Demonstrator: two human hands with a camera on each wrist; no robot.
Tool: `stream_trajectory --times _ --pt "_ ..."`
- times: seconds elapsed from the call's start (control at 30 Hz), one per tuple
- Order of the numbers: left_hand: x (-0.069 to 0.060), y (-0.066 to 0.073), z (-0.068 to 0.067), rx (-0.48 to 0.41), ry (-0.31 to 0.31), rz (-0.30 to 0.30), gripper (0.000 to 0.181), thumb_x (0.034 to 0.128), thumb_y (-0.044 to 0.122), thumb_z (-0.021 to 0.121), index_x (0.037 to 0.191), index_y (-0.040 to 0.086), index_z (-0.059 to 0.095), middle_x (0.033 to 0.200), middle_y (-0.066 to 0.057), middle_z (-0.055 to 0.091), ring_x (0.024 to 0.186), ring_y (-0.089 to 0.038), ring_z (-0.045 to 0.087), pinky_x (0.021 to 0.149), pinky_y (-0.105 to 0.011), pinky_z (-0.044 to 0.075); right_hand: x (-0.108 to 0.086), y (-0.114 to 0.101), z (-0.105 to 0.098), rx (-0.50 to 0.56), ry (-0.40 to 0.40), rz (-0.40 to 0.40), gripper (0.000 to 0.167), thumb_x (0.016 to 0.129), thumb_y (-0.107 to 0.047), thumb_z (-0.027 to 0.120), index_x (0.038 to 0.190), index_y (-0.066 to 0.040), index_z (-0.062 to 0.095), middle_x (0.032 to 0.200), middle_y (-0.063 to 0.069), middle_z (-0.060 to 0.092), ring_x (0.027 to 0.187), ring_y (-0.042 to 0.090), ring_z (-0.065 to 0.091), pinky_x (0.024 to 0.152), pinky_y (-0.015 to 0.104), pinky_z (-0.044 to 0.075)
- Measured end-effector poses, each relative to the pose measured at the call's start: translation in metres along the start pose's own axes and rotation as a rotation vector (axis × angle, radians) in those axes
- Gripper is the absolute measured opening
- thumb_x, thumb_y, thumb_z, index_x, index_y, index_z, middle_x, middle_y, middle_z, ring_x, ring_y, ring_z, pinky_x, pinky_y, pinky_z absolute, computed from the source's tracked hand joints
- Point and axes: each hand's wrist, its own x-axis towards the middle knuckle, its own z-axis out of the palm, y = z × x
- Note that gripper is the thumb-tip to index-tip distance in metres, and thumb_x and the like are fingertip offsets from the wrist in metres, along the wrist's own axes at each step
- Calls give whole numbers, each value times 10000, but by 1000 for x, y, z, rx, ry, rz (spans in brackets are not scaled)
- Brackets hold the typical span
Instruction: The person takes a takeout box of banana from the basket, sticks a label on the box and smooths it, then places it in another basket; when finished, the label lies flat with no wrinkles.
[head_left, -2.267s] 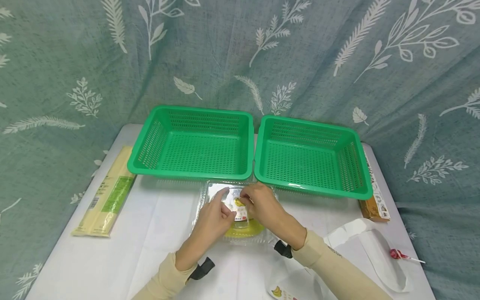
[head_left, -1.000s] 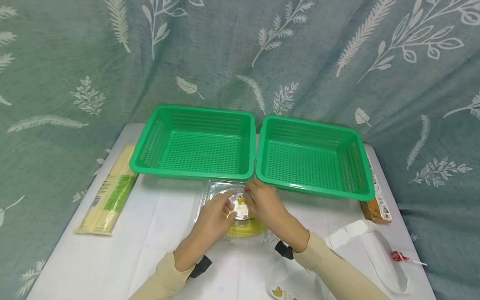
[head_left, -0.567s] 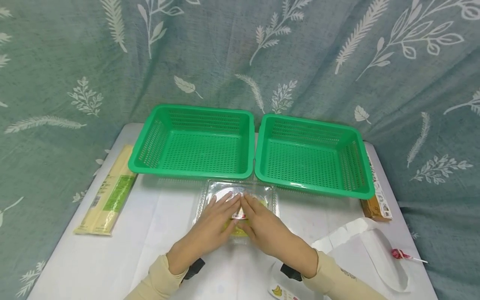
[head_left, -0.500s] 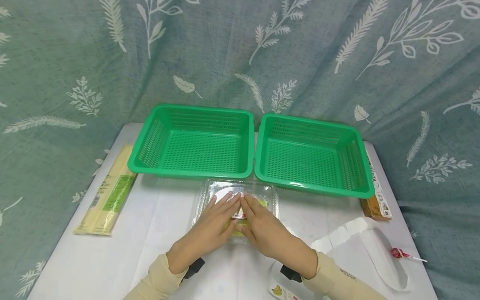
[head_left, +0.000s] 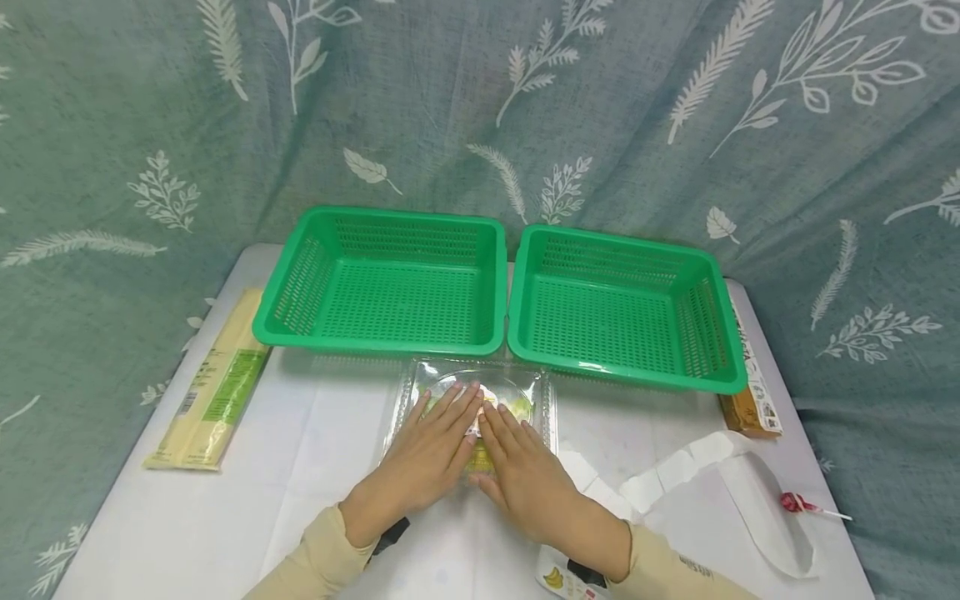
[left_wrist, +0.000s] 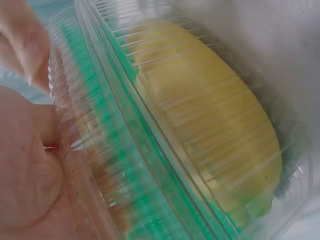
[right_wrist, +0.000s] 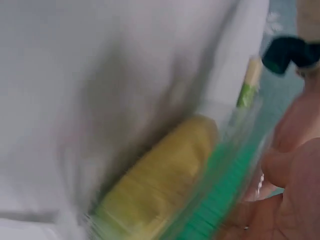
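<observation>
A clear plastic clamshell box (head_left: 517,382) lies on the white table just in front of the baskets. Yellow fruit (left_wrist: 210,110), which looks like bananas, shows through its wall in the left wrist view. My left hand (head_left: 431,450) rests flat on the lid with straight fingers. Beside it, my right hand (head_left: 528,479) also lies on the lid, fingers extended. Under and between the fingertips, a printed sticker (head_left: 475,427) on the lid is mostly covered. The right wrist view is blurred but shows the fruit (right_wrist: 160,175) behind clear plastic.
Two green baskets, left (head_left: 382,342) and right (head_left: 622,372), stand behind the box. A noodle-like pale yellow pack (head_left: 232,383) lies left. At right are a brown-and-white box (head_left: 750,412), a curled white paper strip (head_left: 768,508), a red lollipop (head_left: 791,502) and a banana-printed label (head_left: 557,577).
Earlier, both hands' fingers were bent at the sticker above the lid. They then flattened onto it. Since then the right hand has slid slightly toward me, and the fingertips have parted a little.
</observation>
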Motion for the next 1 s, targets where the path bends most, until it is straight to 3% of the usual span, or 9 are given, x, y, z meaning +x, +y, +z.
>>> stream_trajectory --times 0.23,0.53,0.7,0.87,1.0 --pt "2 1 0 58 -16 -46 584 1084 364 314 1611 137 201 1695 14 152 1579 -243 178 1274 -581 144 -11 -2 3 13 41 -34 655 1079 -487 311 1558 -41 339 1655 128 264 1539 304 281 1206 502 355" --pt "5 3 7 64 31 -77 623 1065 365 340 1617 132 169 1697 8 140 1580 -241 176 1277 -578 131 -23 -2 1 87 76 -42 619 1069 -453 402 1527 -35 402 1612 110 359 1508 308 347 1195 477 381" --pt "4 3 6 70 49 -87 675 1047 400 386 1614 102 173 1700 -29 148 1584 -237 156 1280 -573 125 -29 -1 -1 164 92 -30 604 1056 -472 432 1527 -95 426 1599 69 396 1502 316 360 1177 496 401" --pt "1 0 -3 -40 106 -96 712 1043 388 433 1610 56 159 1702 -95 134 1588 -277 124 1275 -595 93 -35 3 -7 367 134 27 579 1040 -476 474 1519 -150 455 1582 27 438 1509 316 347 1154 559 402" --pt "-8 -12 -10 -150 208 -142 714 1038 342 475 1613 62 158 1703 -104 131 1585 -307 126 1268 -604 103 -36 13 -10 443 275 85 604 1013 -397 579 1531 -125 429 1621 70 373 1511 326 335 1162 556 382"
